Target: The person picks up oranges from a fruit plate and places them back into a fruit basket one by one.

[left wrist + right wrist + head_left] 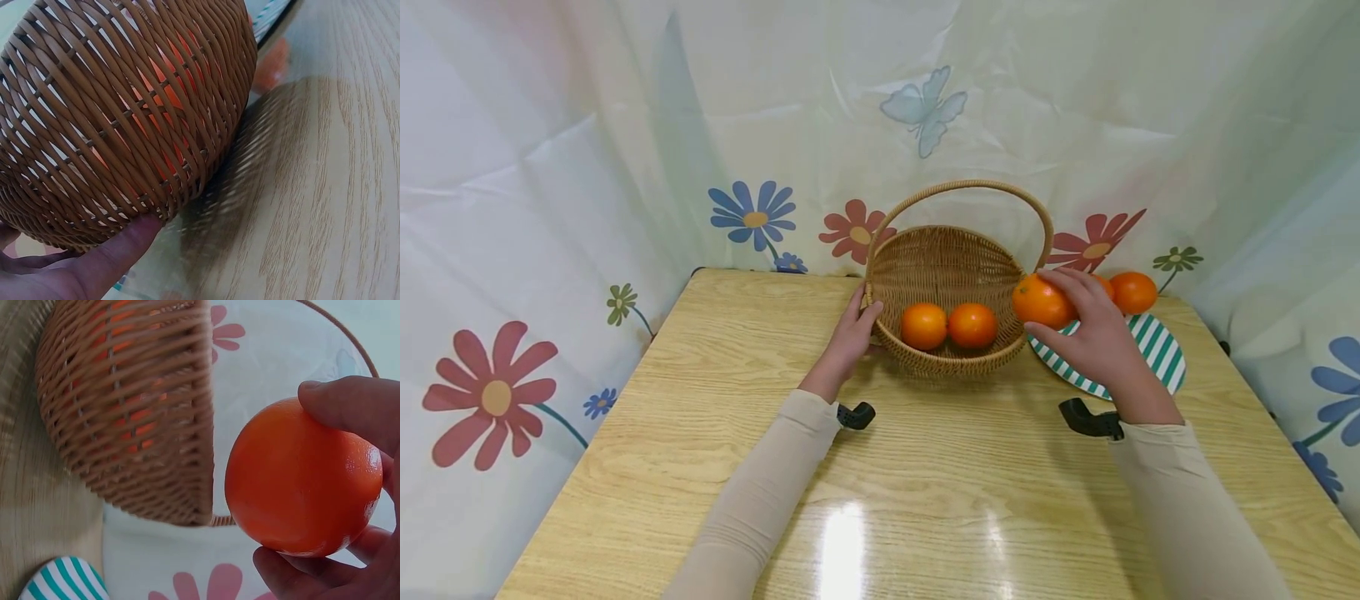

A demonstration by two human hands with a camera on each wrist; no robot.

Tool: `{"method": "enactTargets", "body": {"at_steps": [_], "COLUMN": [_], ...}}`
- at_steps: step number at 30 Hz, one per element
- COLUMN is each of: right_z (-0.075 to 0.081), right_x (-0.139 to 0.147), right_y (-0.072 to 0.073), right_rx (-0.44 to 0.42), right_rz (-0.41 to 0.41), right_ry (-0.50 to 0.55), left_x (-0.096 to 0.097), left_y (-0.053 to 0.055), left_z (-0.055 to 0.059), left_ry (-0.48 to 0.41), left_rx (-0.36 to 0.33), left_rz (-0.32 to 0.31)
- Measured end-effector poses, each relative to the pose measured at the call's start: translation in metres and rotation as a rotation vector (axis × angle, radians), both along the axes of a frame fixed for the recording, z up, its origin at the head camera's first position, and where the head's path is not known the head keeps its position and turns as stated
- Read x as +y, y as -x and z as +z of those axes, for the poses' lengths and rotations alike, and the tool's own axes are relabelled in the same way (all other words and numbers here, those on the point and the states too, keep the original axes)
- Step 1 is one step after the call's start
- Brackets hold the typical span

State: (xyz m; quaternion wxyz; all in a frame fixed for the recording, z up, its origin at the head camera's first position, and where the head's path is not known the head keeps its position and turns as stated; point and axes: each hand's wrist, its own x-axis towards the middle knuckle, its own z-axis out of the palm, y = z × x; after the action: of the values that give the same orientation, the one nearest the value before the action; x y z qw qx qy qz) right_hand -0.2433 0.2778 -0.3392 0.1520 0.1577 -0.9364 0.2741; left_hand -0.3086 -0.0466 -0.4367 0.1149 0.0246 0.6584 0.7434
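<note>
One brown woven-wicker basket (943,258) with arched handle stood at the far side of the pale wood-grain tabletop (737,333), its left side gripped between thumb and fingers of the left hand (848,333). Two glossy, round oranges (924,326) lay inside. A third orange (1041,302), at the right rim, was pinched by the right hand's (1093,333) fingers and thumb. Further oranges (1135,292) adjoined a green-and-white striped plate (1165,354).

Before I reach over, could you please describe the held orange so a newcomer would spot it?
Find the table, then the basket near its far edge. By the basket's right rim, the right hand holds the orange, the only one in a hand.
</note>
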Motion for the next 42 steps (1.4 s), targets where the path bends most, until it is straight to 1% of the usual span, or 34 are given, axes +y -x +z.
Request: {"method": "enactTargets", "body": {"at_steps": [10, 14, 15, 17, 21, 22, 25, 29, 32, 36, 39, 42], "right_z": [-0.001, -0.001, -0.001, -0.001, -0.002, -0.003, -0.006, -0.009, -0.011, -0.013, -0.014, -0.016], "right_x": [-0.017, -0.021, -0.023, -0.025, -0.03, -0.031, -0.034, -0.037, -0.04, -0.044, -0.047, -0.049], "right_y": [0.004, 0.005, 0.005, 0.004, 0.005, 0.005, 0.008, 0.012, 0.013, 0.014, 0.013, 0.014], "right_rx": [0.029, 0.003, -0.006, -0.032, -0.072, -0.078, -0.075, -0.068, -0.065, -0.067, -0.084, -0.098], "right_rz": [0.063, 0.062, 0.062, 0.063, 0.071, 0.072, 0.085, 0.116, 0.142, 0.157, 0.163, 0.171], "right_ry": [0.006, -0.009, -0.011, -0.01, -0.007, -0.009, -0.019, -0.018, -0.014, -0.023, -0.036, -0.051], "left_x": [-0.002, -0.002, -0.002, -0.002, -0.003, -0.002, -0.002, -0.003, -0.005, -0.007, -0.007, -0.007], "left_y": [0.0, 0.0, -0.002, -0.002, -0.001, 0.001, 0.0, 0.0, -0.001, -0.009, -0.015, -0.017], "left_z": [0.0, 0.002, 0.006, 0.006, 0.005, 0.002, 0.0, 0.002, 0.006, 0.019, 0.026, 0.028], "left_ry": [0.008, 0.008, 0.009, 0.011, 0.019, 0.02, 0.019, 0.006, -0.007, -0.012, -0.006, -0.001], "left_rx": [0.006, 0.009, 0.004, -0.001, -0.001, 0.006, 0.014, 0.008, -0.004, -0.013, -0.014, -0.016], "left_rz": [-0.01, -0.014, -0.024, -0.031, -0.034, -0.024, -0.015, -0.034, -0.062, -0.09, -0.091, -0.086]}}
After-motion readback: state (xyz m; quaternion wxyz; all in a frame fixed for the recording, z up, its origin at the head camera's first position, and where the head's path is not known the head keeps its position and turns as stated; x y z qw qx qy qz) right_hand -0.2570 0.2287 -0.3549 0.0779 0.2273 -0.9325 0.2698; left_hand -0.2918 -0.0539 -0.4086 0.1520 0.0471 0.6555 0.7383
